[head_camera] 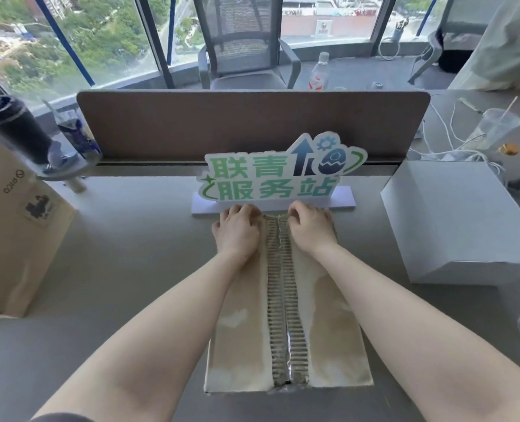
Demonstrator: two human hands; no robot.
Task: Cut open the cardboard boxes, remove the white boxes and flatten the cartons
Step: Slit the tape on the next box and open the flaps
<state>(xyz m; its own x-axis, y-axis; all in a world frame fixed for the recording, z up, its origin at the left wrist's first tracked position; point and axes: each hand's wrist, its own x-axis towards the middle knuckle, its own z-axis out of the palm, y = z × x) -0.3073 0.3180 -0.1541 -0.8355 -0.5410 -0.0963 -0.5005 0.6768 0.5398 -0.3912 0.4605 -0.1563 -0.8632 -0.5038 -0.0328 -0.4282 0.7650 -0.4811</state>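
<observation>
Gripping the far end of the tan corrugated cardboard carton (287, 315) mid-desk | left hand (237, 231), right hand (309, 228) curl over flap edges either side of the torn centre seam, likely to part them | white rectangular box (456, 220) already out, set aside right.

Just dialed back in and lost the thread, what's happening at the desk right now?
A person has both hands at the far end of a cardboard box lying on the grey desk. The left hand and right hand curl their fingers over the two top flaps, either side of the centre seam, which looks already split. One white box sits to the right, and another brown carton stands at the left.
</observation>
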